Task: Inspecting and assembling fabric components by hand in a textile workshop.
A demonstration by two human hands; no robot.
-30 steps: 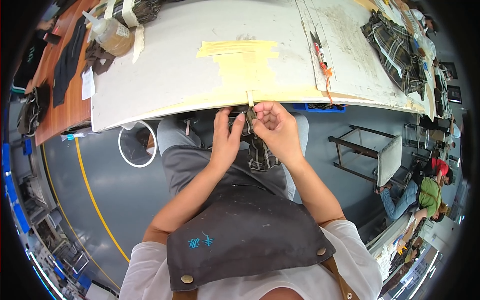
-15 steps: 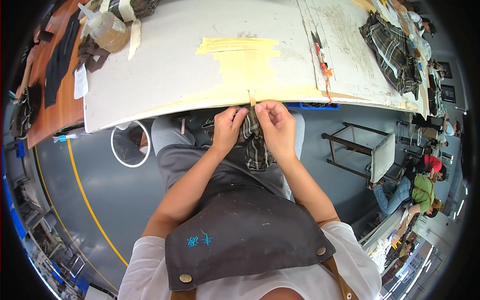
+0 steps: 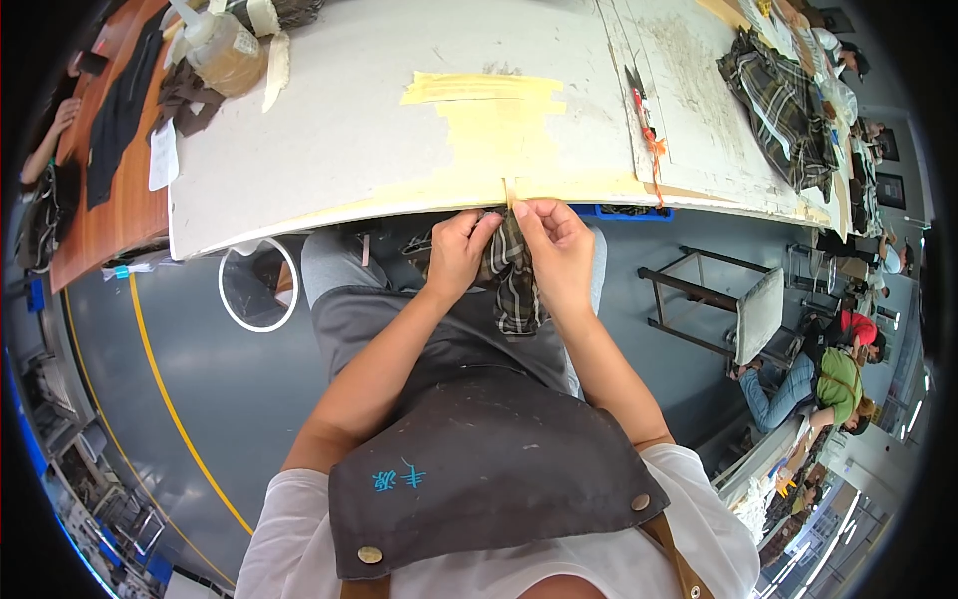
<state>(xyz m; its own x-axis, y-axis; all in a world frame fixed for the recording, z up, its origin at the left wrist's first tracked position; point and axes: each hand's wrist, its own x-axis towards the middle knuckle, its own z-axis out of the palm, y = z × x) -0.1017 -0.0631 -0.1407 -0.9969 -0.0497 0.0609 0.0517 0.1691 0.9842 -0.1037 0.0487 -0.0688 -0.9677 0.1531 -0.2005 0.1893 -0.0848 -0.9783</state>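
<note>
A piece of dark plaid fabric [image 3: 517,290] hangs between my hands, just off the front edge of the white worktable [image 3: 329,130]. My left hand [image 3: 455,252] is closed in a pinch on the fabric's upper part. Thumb and forefinger of my right hand [image 3: 557,245] press together at the table edge, next to a small tan strip [image 3: 509,190] that stands up from the edge. What exactly the right fingertips pinch is too small to make out. Yellow tape [image 3: 489,125] covers the tabletop ahead of my hands.
Red-handled snips [image 3: 641,105] lie on the table at the right, beyond them a folded plaid garment [image 3: 778,105]. A plastic squeeze bottle [image 3: 225,55] stands at the far left. Below are a white-rimmed bin [image 3: 226,299] and a stool [image 3: 758,314]. Other people sit at the right.
The view has shifted slightly. My right fingers have lifted a little along the tan strip; my left hand keeps its pinch on the fabric.
</note>
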